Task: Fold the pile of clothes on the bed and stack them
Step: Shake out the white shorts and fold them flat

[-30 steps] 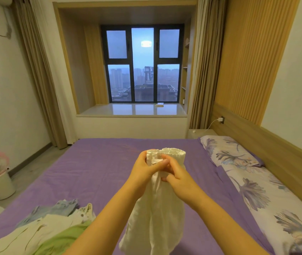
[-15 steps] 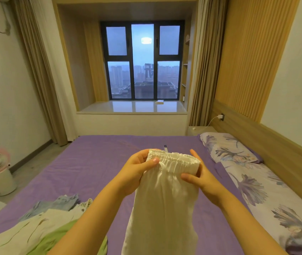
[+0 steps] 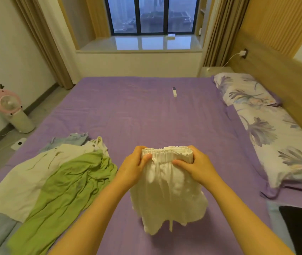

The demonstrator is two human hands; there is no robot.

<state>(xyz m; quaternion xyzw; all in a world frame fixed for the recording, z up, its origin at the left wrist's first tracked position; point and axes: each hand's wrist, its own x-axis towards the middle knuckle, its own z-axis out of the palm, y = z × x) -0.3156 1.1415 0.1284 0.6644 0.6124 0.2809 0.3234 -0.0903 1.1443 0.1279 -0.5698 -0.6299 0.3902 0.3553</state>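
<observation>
One bed (image 3: 146,115) in smooth purple sheeting carries two flowered pillows (image 3: 245,92), a rumpled pile of clothes (image 3: 58,177) (green, cream and pale blue pieces) at its left and one white garment (image 3: 166,196) with a gathered elastic waistband, gripped at either end by left hand (image 3: 133,166) and right hand (image 3: 198,167).

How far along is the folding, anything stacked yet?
No folded stack is visible yet. In hand: the left hand and right hand grip the waistband of a white garment, its hem bunched on the bed. Left: the pile of green, cream and blue clothes, still loose.
</observation>
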